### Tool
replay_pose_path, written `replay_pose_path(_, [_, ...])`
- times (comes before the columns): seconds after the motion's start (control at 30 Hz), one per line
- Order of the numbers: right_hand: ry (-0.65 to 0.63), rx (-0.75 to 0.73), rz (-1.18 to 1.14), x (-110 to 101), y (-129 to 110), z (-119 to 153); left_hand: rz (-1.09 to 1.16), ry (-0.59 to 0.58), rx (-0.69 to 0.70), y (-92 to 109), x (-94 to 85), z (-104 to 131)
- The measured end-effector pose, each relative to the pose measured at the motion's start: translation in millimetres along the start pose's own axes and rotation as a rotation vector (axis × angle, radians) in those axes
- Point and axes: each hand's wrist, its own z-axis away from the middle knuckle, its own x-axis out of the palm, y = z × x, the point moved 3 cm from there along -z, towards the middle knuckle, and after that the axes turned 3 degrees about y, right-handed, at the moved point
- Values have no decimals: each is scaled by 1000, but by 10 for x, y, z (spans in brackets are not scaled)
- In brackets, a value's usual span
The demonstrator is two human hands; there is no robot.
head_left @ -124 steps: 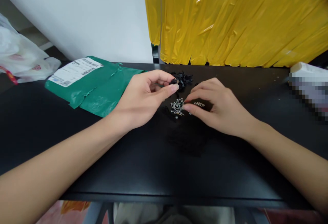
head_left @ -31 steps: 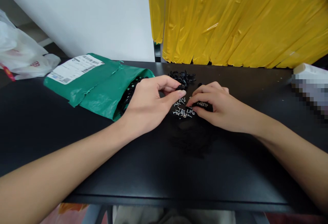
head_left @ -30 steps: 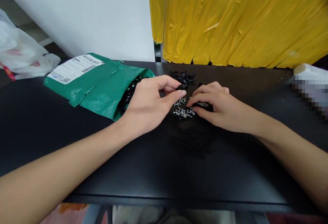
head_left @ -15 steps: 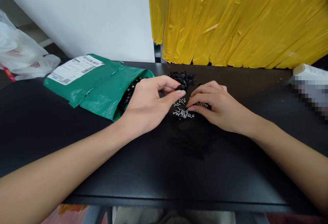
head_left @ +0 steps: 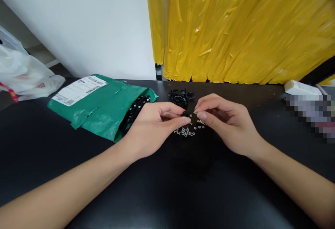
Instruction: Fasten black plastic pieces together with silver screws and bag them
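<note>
My left hand (head_left: 154,127) pinches a small black plastic piece (head_left: 185,113) between thumb and forefinger, its shape mostly hidden by the fingertips. Just across from it, my right hand (head_left: 225,120) is closed in a pinch, with a tiny silvery screw (head_left: 195,113) at the fingertips, hard to make out. Below and between the hands lie loose small screws (head_left: 184,131) and several metal washers (head_left: 201,127) on the black table (head_left: 167,190). Behind the left fingertips sits a heap of black plastic pieces (head_left: 180,96).
Left of the hands lies an open green mailing bag (head_left: 104,105) with a white label; black pieces with shiny metal dots (head_left: 134,112) show in its mouth. A white plastic bag (head_left: 28,72) is at far left, a white box (head_left: 300,87) at right. Yellow plastic sheeting (head_left: 222,30) hangs behind.
My right hand has lifted from the screw pile, with a tiny silvery screw at its fingertips, and faces the left. The left still pinches the black piece. The view has tilted up.
</note>
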Motion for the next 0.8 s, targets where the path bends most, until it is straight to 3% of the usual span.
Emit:
replay_pose_path(0.13, [-58,-31,27,47,-35,36,25,-55,-13,-32,14,23])
replay_pose_path(0.47, [-49,-170,194,58,-133,43,125,-89,-105,-27,53,51])
replay_pose_path(0.8, [-103,-236,378,42,-231,72,50,-123,-57,-12,78,54])
